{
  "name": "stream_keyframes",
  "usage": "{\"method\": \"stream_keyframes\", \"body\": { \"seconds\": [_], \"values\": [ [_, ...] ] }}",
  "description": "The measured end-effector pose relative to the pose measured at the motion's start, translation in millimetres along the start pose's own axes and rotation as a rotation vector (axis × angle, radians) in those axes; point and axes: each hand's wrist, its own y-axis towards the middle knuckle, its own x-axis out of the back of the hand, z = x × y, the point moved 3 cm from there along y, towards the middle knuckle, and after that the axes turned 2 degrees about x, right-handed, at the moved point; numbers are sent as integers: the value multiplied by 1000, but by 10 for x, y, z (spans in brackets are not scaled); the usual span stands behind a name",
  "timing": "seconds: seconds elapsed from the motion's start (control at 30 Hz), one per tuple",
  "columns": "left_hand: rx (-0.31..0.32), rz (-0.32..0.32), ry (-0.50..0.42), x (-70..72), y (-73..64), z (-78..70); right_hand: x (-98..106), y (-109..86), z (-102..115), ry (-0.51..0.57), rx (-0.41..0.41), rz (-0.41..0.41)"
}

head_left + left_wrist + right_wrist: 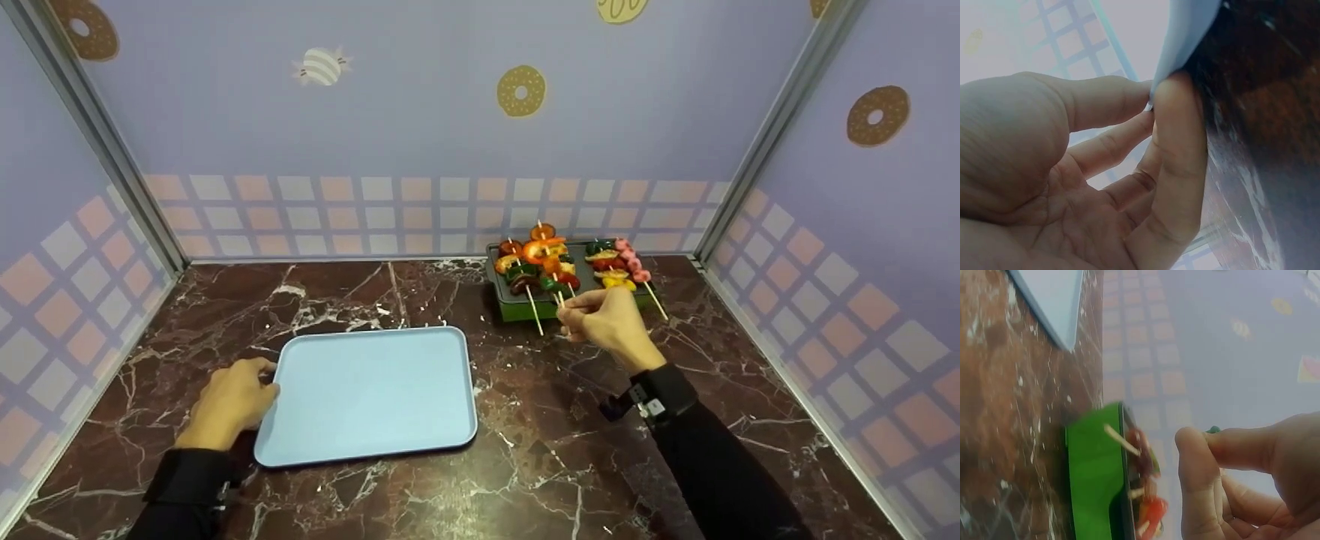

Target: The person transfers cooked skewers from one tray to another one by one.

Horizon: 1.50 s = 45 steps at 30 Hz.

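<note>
A pale blue tray point(375, 397) lies on the dark marbled table. My left hand point(229, 397) pinches its left edge between thumb and finger; the left wrist view shows the tray's rim point(1176, 50) caught there. My right hand point(611, 326) is at the front of a small green grill point(517, 312), thumb and fingertip pinching the thin stick of a vegetable skewer point(551, 284). In the right wrist view only a bit of green food point(1214, 430) shows past those fingertips; the rest of that skewer is hidden.
Other skewers lie on the grill: one with mushroom and pepper point(517, 271) at left, a mixed one point(611, 268) and a pink one point(634, 262) at right. Their sticks jut over the front edge. Patterned walls point(450, 112) enclose the table's back and sides.
</note>
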Motion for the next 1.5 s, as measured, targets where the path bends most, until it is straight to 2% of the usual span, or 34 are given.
{"method": "stream_keyframes", "body": {
  "seconds": [0.17,0.33,0.63,0.87,1.07,1.3,1.5],
  "values": [
    [-4,0,5,-35,-7,16,-181,-77,50,2,5,25],
    [14,32,-20,-75,-9,16,-345,-154,68,4,21,36],
    [28,37,-11,-43,-11,36,-647,-239,80,-38,79,71],
    [19,36,-19,-22,6,17,-967,-323,28,60,10,155],
    [10,28,2,-10,26,10,-1258,-378,37,17,50,186],
    [5,30,-21,-20,20,-5,-1516,-452,73,120,-1,235],
    [2,36,-33,-5,16,-20,-1701,-509,110,157,-20,268]
  ]
}}
